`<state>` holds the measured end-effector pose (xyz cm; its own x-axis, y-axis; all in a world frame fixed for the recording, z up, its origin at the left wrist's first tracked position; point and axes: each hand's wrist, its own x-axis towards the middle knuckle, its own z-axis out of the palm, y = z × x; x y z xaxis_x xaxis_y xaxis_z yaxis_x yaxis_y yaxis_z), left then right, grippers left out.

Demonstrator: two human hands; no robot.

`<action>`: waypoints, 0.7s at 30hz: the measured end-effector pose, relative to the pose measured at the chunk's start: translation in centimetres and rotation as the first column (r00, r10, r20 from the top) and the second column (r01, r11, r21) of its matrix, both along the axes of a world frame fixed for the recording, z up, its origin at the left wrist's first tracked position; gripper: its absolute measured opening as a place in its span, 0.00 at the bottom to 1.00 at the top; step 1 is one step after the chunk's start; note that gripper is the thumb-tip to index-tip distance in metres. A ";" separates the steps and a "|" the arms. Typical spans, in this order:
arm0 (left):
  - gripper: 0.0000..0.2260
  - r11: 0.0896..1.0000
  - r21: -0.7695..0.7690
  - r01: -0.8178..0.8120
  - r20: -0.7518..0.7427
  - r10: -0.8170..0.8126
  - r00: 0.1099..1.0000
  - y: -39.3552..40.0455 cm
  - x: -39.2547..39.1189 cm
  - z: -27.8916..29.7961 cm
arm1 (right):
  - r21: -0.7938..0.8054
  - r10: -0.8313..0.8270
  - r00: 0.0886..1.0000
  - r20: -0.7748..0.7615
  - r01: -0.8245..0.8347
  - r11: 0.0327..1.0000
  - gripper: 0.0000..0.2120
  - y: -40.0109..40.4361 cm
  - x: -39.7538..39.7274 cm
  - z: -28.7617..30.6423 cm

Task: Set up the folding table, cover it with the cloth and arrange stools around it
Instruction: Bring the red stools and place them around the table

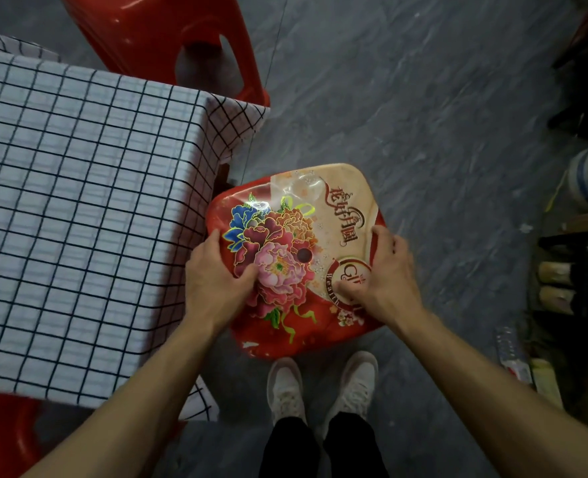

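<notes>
A: Item status: stool with the printed seat?

B: The red stool (pixel 296 257) sits upright on the grey floor (pixel 423 98), just beside the right edge of the desk (pixel 222 174); its seat carries a flower print and lettering; the person's white shoes (pixel 320 384) stand at its near edge.

A: Hand state?

B: Left hand (pixel 213 281): fingers curled over the seat's left rim, thumb pressed on the flower print; it grips the stool. Right hand (pixel 385 270): fingers wrapped over the right rim, thumb on the round emblem; it grips the stool as well.

A: Desk condition?

B: Covered by a white cloth with black grid lines (pixel 78 201); the cloth lies flat on top and hangs over the far right corner.

A: Other stools?

B: A second red stool (pixel 168 39) stands at the desk's far side, touching the hanging cloth; a third red stool (pixel 2 436) shows at the near left corner, partly under the desk edge.

A: Surroundings?

B: Bottles (pixel 558 284) and a plastic bottle (pixel 508 343) lie along the right edge of the view, well apart from the desk.
</notes>
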<state>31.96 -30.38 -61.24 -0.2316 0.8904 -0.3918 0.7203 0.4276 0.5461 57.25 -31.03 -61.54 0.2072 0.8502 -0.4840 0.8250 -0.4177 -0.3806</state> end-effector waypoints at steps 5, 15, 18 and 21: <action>0.40 0.985 0.043 0.168 0.037 -0.169 0.985 1.1 -0.7 0.1 | -0.050 -0.043 0.999 -0.016 0.042 0.998 0.59 -3.0 -0.6 -0.1; 0.41 0.972 -0.017 0.233 -0.035 -0.233 0.972 -1.7 -1.5 -1.0 | -0.074 -0.058 0.992 -0.110 0.050 0.996 0.55 -1.3 0.6 0.3; 0.42 0.970 -0.006 0.244 -0.030 -0.244 0.969 -1.7 -1.2 -1.4 | -0.078 -0.083 0.989 -0.124 0.074 0.994 0.55 -0.4 0.4 0.3; 0.44 0.974 -0.035 0.222 -0.044 -0.223 0.974 -1.3 -0.6 -1.4 | -0.065 -0.087 0.991 -0.104 0.081 0.995 0.53 -1.2 0.4 0.1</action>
